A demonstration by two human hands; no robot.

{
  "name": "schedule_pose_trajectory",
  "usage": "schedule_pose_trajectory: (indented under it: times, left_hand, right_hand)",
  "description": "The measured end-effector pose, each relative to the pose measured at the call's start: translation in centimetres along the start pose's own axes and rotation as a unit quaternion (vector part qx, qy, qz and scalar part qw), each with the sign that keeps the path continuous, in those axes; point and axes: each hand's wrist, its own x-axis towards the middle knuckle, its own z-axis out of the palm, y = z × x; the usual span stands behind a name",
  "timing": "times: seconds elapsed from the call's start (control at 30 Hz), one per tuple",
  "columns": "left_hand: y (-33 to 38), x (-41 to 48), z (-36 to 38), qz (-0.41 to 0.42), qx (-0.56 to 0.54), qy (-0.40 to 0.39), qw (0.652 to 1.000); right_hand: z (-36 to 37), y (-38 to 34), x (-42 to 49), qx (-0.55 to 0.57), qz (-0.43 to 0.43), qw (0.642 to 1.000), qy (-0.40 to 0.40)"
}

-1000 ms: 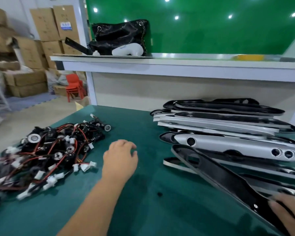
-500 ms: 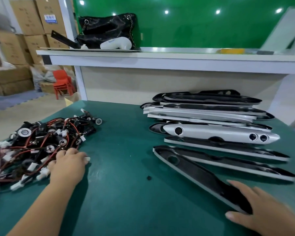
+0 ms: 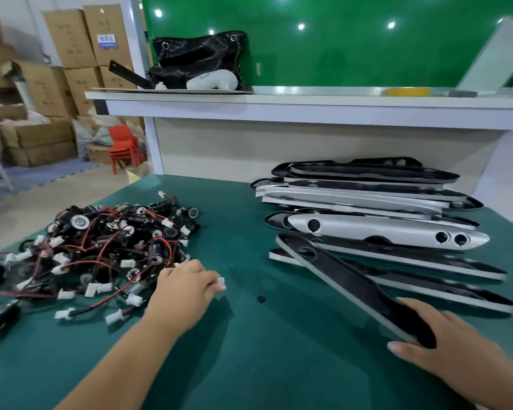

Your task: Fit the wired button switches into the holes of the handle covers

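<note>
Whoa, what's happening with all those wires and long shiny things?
A person is working at a green table. Their left hand is at the edge of the pile of wired button switches, fingers curled on a white connector. Their right hand grips the near end of a black handle cover. More covers are stacked behind; the silver cover has empty holes.

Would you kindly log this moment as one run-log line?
step: pick-up | left hand: grips white connector beside switch pile | right hand: holds near end of black cover | fitted: none visible
</note>
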Motion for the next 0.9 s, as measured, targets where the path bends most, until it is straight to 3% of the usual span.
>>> schedule_pose_trajectory:
  times: [0.1,0.17,0.2,0.27,0.37,0.53,0.67,0.8,0.87,0.9]
  left_hand:
    - [-1.2,0.1,-1.1,-0.013,-0.103,-0.066,0.992]
    - [-1.8,0.5,-1.9,-0.042,-0.212,-0.012,0.976]
    - [-2.3,1.1,-2.0,-0.062,-0.217,0.043,0.973]
    - [-3.5,2.4,-2.2,-0.14,-0.141,0.087,0.976]
    - [-4.6,3.8,-2.2,-0.233,0.016,-0.031,0.972]
    - [-3.8,6.9,-2.3,-0.115,0.214,-0.124,0.962]
    - [-3.8,8.8,-2.3,-0.082,0.278,-0.217,0.932]
    - [-4.6,10.0,-2.3,-0.044,0.353,-0.212,0.91]
    - [-5.3,10.4,-2.5,-0.011,0.35,-0.195,0.916]
    - [-5.7,10.4,-2.9,-0.012,0.304,-0.173,0.937]
  right_hand:
    - [-0.2,-0.2,0.1,0.007,-0.001,1.0,-0.006]
    - [-0.3,-0.3,0.1,0.009,-0.002,1.0,-0.011]
    - [-0.3,-0.2,0.1,0.01,-0.004,1.0,-0.012]
    - [-0.4,-0.2,0.0,0.011,-0.006,1.0,-0.011]
    - [-0.5,-0.4,-0.1,0.005,-0.007,1.0,-0.01]
    - [-0.5,-0.7,-0.2,0.002,-0.011,1.0,-0.016]
    - [-0.4,-0.8,-0.2,0.005,-0.011,1.0,-0.02]
    - [-0.4,-0.7,-0.3,0.005,-0.008,1.0,-0.013]
    - [-0.6,-0.5,-0.2,0.007,-0.005,1.0,-0.004]
    - [-0.8,-0.4,-0.3,0.011,-0.005,1.0,0.001]
